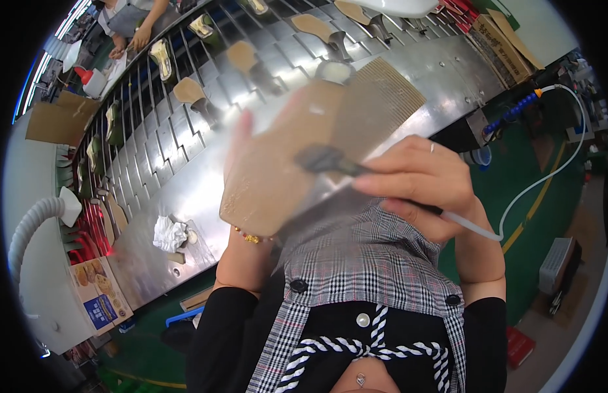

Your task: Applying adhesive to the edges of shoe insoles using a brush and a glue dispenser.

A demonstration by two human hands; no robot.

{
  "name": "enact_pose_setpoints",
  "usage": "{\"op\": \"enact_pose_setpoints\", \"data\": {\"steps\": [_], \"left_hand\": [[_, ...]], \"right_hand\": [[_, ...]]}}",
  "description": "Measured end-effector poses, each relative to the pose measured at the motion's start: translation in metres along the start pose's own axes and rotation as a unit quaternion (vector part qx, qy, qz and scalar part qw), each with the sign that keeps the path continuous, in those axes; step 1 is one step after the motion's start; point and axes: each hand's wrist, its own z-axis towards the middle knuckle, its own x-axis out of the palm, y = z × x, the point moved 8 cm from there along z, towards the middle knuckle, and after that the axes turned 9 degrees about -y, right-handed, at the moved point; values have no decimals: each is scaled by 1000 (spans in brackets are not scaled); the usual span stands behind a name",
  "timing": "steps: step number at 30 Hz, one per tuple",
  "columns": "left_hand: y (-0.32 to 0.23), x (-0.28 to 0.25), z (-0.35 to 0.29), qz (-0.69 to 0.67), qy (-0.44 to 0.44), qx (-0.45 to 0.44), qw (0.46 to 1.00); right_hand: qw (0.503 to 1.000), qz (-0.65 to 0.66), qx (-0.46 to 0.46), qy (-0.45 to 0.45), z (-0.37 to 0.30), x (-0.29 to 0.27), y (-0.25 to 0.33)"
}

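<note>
My left hand (240,131) is mostly hidden behind a tan shoe sole (268,173), holding it from beneath; the thumb shows blurred at its left edge. The sole is tilted up in front of my apron, its face partly shiny and wet-looking. In my right hand (425,180) is a brush (350,168) with a dark blurred head and a thin pale hose (473,227) running from its handle end. My fingers are wrapped round the handle. The brush head lies over the sole; whether it touches cannot be told.
Behind the sole lies corrugated cardboard (392,95) on the metal table (448,88). A slatted conveyor (153,134) carries several soles (189,90) and shoe uppers (161,59). Crumpled white paper (169,234) lies at left. A cardboard box (504,49) stands far right. Another person's hand (141,37) is across the conveyor.
</note>
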Motion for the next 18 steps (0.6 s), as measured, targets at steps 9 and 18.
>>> {"op": "enact_pose_setpoints", "data": {"steps": [9,18], "left_hand": [[1,12,-20,-76,4,-45,996],[-7,-17,-46,-131,-58,-70,987]], "right_hand": [[999,-34,-12,6,3,-13,0],[999,4,9,45,4,-17,19]]}}
